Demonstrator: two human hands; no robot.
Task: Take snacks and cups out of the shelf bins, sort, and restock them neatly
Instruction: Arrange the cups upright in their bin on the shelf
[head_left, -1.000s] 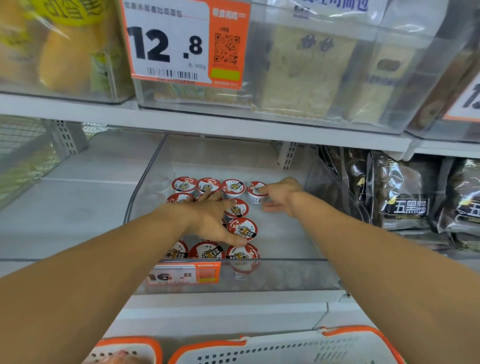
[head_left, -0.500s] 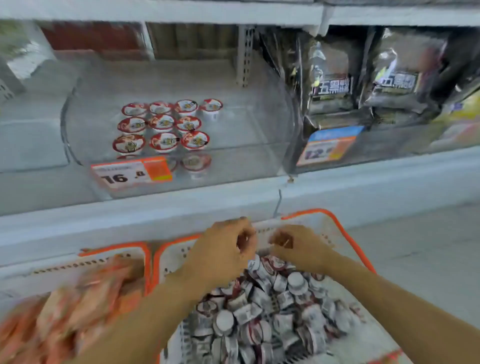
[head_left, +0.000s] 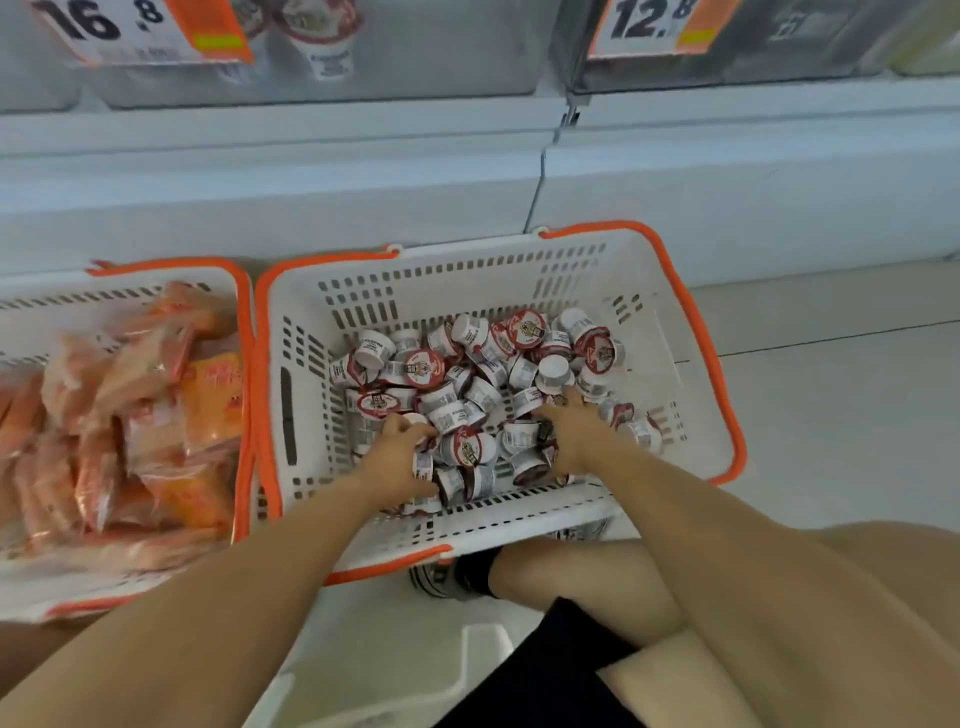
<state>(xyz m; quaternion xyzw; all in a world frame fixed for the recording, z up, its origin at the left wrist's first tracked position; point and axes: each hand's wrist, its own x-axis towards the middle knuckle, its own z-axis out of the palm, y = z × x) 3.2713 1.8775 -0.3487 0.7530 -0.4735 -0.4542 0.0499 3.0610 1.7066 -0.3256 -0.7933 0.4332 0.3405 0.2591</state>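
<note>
Both hands deep in a white slotted plastic basket with orange rim (head_left: 691, 322), among a loose heap of small white cups with red-and-white foil lids (head_left: 467, 384). Left hand (head_left: 397, 454) at 7 o'clock of the heap, fingers curled round cups, grip partly hidden by the pile. Right hand (head_left: 569, 436) at 5 o'clock, fingers spread flat on cups, tips buried. At 9 o'clock, second white basket (head_left: 104, 299), cut off by the frame, with blurred orange snack packets (head_left: 130, 415). At 12 o'clock, clear shelf bins (head_left: 415, 57) with price tags (head_left: 140, 31) reading 16.8 and 12.8, cropped.
</note>
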